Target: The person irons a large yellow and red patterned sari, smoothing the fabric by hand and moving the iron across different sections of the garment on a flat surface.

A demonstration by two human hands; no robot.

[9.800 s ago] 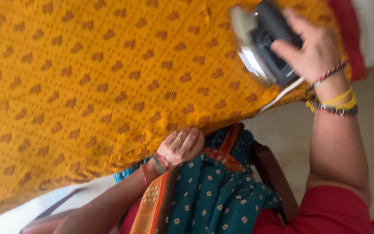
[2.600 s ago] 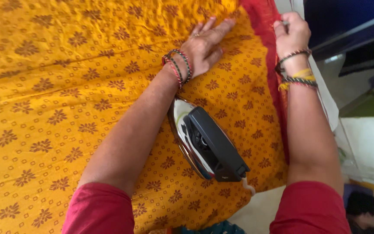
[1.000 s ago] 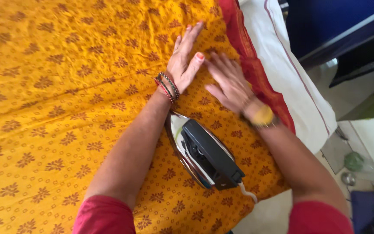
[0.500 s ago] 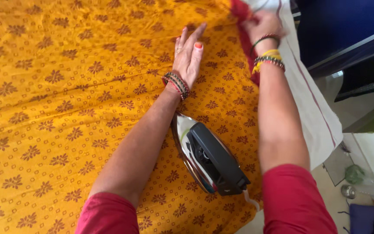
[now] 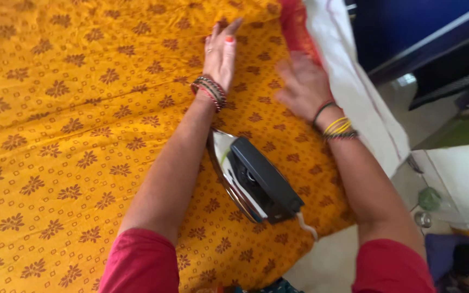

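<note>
Near the top middle of the frame, the left hand (image 5: 221, 54) lies flat and open on the mustard-yellow printed cotton cloth (image 5: 71, 135), fingers spread, gripping nothing. Just to its right, the right hand (image 5: 302, 84) is a bit blurred but looks open too, palm down on the same cloth near its red border (image 5: 294, 21). So neither grip has closed on anything, just pressing. The cloth covers nearly the whole frame, draped over a white padded worktop (image 5: 354, 97). I'd guess it's light, soft and slidey, best pinched at the border edge. Between the forearms, lower middle, a black and chrome electric iron (image 5: 256, 182) stands tipped on its side on the cloth.
</note>
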